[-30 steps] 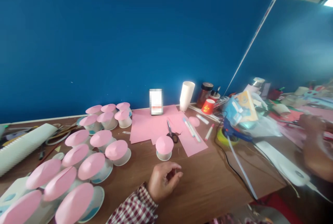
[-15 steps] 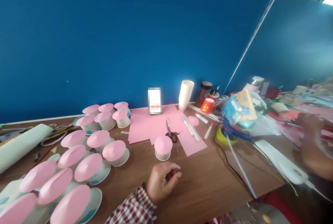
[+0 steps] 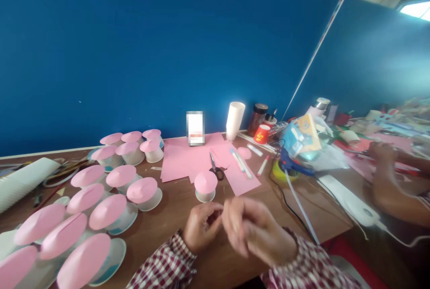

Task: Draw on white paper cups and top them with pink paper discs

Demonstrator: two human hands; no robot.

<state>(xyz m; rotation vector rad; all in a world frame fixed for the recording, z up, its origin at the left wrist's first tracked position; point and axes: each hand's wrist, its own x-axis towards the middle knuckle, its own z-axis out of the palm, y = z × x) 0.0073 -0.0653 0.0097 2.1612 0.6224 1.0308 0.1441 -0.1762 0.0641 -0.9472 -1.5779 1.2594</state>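
We see brown tbl (image 3: 176,206), blue wall (image 3: 134,47) behind. L hand (image 3: 200,228) & R hand (image 3: 257,230) half-curled nr pink-topped cup (image 3: 205,184); can't tell if gripping.

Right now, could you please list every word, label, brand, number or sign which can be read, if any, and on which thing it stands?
No text can be read with certainty.
Red cup: yellow marks, too small to read.
Upright white rectangle by the wall: pixelated, with a reddish line; unreadable.
Blue and yellow packet: print too blurred to read.
Nearest pink-topped cup at left: blue pattern, no letters I can make out.
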